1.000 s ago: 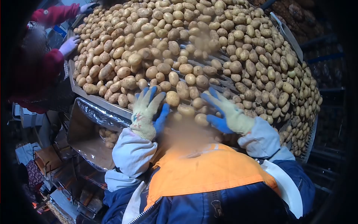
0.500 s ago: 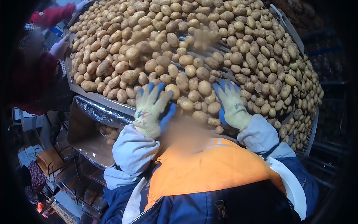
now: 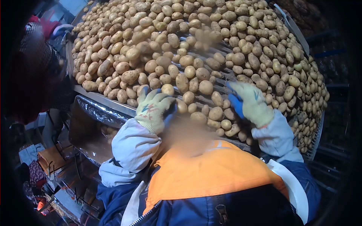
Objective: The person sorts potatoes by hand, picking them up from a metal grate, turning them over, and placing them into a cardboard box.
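Note:
A large heap of potatoes [image 3: 130, 76] covers a slatted metal table. My left hand [image 3: 154, 109], in a pale glove with blue palm and fingertips, rests at the heap's near edge with its fingers apart and slightly bent, potatoes just beyond them. To the right, my right hand [image 3: 250, 104] wears a matching glove; its fingers reach leftward and the thumb hangs lower, beside a loose group of potatoes [image 3: 215, 113]. Neither hand visibly grips a potato. Bare slats [image 3: 222, 89] show between the two hands. A blurred patch hides the area in front of my chest.
Below the table's metal rim [image 3: 107, 102], at left, stands a plastic-lined bin [image 3: 88, 130] with some potatoes inside. Another person's gloved hand [image 3: 62, 30] is at the table's far left corner. Boxes and papers [image 3: 52, 158] lie at lower left.
My right hand has turned so its fingers point left, and my left fingers have bent and drawn back. Several potatoes have rolled nearer me, baring more slats. The other person's arms have shifted.

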`<state>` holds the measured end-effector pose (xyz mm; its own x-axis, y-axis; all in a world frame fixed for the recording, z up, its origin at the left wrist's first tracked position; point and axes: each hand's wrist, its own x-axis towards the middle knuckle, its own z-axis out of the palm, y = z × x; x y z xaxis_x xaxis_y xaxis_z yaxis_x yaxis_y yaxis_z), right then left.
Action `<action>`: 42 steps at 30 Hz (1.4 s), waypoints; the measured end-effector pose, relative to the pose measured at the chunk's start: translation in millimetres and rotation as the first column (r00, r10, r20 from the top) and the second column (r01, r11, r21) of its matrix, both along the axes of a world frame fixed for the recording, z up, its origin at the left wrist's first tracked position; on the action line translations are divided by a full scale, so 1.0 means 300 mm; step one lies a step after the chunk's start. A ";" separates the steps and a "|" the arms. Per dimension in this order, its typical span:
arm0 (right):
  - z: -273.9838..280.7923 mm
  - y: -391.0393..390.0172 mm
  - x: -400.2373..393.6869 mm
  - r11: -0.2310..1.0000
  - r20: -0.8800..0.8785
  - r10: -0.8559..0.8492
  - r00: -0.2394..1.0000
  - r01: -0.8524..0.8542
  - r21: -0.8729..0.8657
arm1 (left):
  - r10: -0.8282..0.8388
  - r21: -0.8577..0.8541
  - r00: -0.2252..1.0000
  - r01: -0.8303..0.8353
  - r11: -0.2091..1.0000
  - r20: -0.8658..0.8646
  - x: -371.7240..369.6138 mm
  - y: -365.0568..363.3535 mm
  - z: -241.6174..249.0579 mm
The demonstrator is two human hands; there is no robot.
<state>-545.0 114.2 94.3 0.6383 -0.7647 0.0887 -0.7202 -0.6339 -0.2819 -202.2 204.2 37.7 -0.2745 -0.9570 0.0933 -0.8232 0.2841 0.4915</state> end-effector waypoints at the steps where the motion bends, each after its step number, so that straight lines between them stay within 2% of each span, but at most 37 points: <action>1: -0.036 -0.039 0.013 1.000 0.002 0.005 1.000 -0.005 0.004 | 0.047 0.015 0.998 -0.046 0.999 -0.049 0.012 0.004 -0.003; 2: -0.068 -0.089 0.039 0.998 0.007 -0.019 1.000 0.019 0.056 | 0.052 0.018 0.998 -0.051 0.999 -0.047 0.017 0.016 -0.006; 4: -0.129 -0.169 0.092 0.994 0.014 -0.034 0.999 0.032 0.101 | 0.129 -0.100 0.987 -0.139 0.985 -0.097 0.023 0.028 0.001; 6: -0.165 -0.202 0.155 0.969 -0.131 -0.037 0.991 0.068 0.239 | 0.172 -0.134 0.976 -0.189 0.973 -0.133 0.005 0.037 0.019; 7: -0.142 -0.195 0.201 0.953 -0.308 -0.066 0.949 0.151 0.261 | 0.213 -0.132 0.949 -0.248 0.960 -0.232 -0.003 0.041 0.024; 8: -0.148 -0.194 0.206 0.953 -0.311 -0.059 0.948 0.147 0.266 | 0.247 -0.121 0.911 -0.300 0.946 -0.329 -0.012 0.050 0.029; 11: -0.164 -0.207 0.208 0.965 -0.357 -0.069 0.932 0.153 0.212 | 0.246 -0.073 0.906 -0.287 0.955 -0.346 -0.039 0.052 0.053; 12: -0.168 -0.203 0.199 0.959 -0.315 -0.101 0.944 0.176 0.220 | 0.248 -0.076 0.905 -0.291 0.954 -0.347 -0.059 0.050 0.060; 14: -0.196 -0.192 0.167 0.954 -0.269 -0.135 0.954 0.199 0.225 | 0.348 0.124 0.750 -0.340 0.932 -0.562 -0.104 0.051 0.078; 15: -0.234 -0.183 0.138 0.956 -0.156 -0.211 0.965 0.237 0.172 | 0.451 0.336 0.674 -0.305 0.891 -0.585 -0.115 0.057 0.096; 16: -0.270 -0.177 0.108 0.951 -0.039 -0.280 0.959 0.282 0.126 | 0.449 0.333 0.675 -0.304 0.892 -0.585 -0.115 0.049 0.102; 18: -0.295 -0.203 0.081 0.950 0.003 -0.294 0.956 0.292 0.113 | 0.636 0.695 0.374 0.033 0.719 -0.675 -0.112 0.015 0.111; 19: -0.295 -0.224 0.072 0.822 0.166 -0.445 0.880 0.328 0.465 | 0.629 0.689 0.377 0.034 0.724 -0.679 -0.118 -0.002 0.095; 20: -0.294 -0.238 0.061 0.606 0.254 -0.616 0.746 0.243 0.757 | 0.679 0.709 0.206 0.185 0.680 -0.705 -0.129 -0.020 0.061; 21: -0.250 -0.221 0.089 0.678 0.261 -0.563 0.784 0.257 0.688 | 0.728 0.693 0.033 0.339 0.637 -0.685 -0.143 -0.033 0.044; 22: -0.091 -0.160 0.168 0.598 0.288 -0.575 0.766 0.154 0.787 | 0.724 0.689 0.034 0.341 0.639 -0.689 -0.168 -0.044 0.062; 24: -0.012 -0.084 0.232 0.559 0.177 -0.505 0.845 0.163 0.813 | 0.867 0.725 -0.233 0.478 0.497 -0.441 -0.222 -0.066 0.108; 25: -0.018 -0.091 0.228 0.563 0.180 -0.503 0.845 0.163 0.810 | 0.850 0.661 -0.273 0.538 0.523 -0.451 -0.231 -0.072 0.050; 26: -0.034 -0.099 0.218 0.758 0.288 -0.371 0.883 0.109 0.643 | 0.848 0.659 -0.275 0.537 0.526 -0.453 -0.231 -0.075 0.025; 27: -0.043 -0.107 0.205 0.900 0.359 -0.212 0.909 0.039 0.434 | 0.857 0.618 -0.300 0.597 0.512 -0.419 -0.227 -0.075 0.004; 28: -0.038 -0.166 0.173 0.986 0.284 -0.076 0.956 0.029 0.163 | 0.865 0.573 -0.324 0.651 0.498 -0.384 -0.221 -0.074 -0.004; 29: -0.050 -0.240 0.131 0.999 0.015 -0.044 0.999 0.045 -0.009 | 0.884 0.661 -0.254 0.589 0.464 -0.393 -0.209 -0.072 0.019; 30: -0.073 -0.304 0.114 0.983 -0.254 -0.058 0.966 0.011 -0.181 | 0.880 0.660 -0.262 0.585 0.471 -0.397 -0.202 -0.070 0.027; 31: -0.088 -0.336 0.131 0.983 -0.254 -0.052 0.966 0.005 -0.183 | 0.874 0.675 -0.274 0.557 0.484 -0.401 -0.199 -0.065 0.032; 33: -0.117 -0.378 0.164 0.979 -0.640 -0.134 0.757 0.001 -0.204 | 0.866 0.680 -0.283 0.538 0.498 -0.411 -0.195 -0.060 0.025; 34: -0.138 -0.398 0.179 0.978 -0.637 -0.133 0.760 -0.005 -0.210 | 0.862 0.678 -0.288 0.533 0.506 -0.417 -0.191 -0.064 0.021; 36: -0.160 -0.403 0.205 0.992 -0.760 -0.096 0.643 -0.003 -0.128 | 0.847 0.612 -0.264 0.596 0.519 -0.462 -0.185 -0.059 0.017; 37: -0.120 -0.415 0.201 0.997 -0.776 0.001 0.630 -0.058 -0.046 | 0.840 0.566 -0.295 0.632 0.529 -0.455 -0.179 -0.061 -0.004; 38: -0.108 -0.428 0.198 0.996 -0.776 -0.006 0.631 -0.062 -0.058 | 0.834 0.560 -0.298 0.630 0.538 -0.465 -0.176 -0.063 -0.017; 40: -0.106 -0.447 0.162 0.999 -0.762 0.047 0.646 -0.023 0.042 | 0.806 0.442 -0.427 0.680 0.585 -0.410 -0.180 -0.058 -0.041; 41: -0.092 -0.430 0.146 0.994 -0.663 0.013 0.749 -0.083 -0.074 | 0.802 0.435 -0.431 0.680 0.590 -0.415 -0.182 -0.066 -0.054; 42: -0.093 -0.411 0.144 0.993 -0.664 0.012 0.747 -0.084 -0.078 | 0.788 0.380 -0.443 0.703 0.601 -0.427 -0.183 -0.075 -0.067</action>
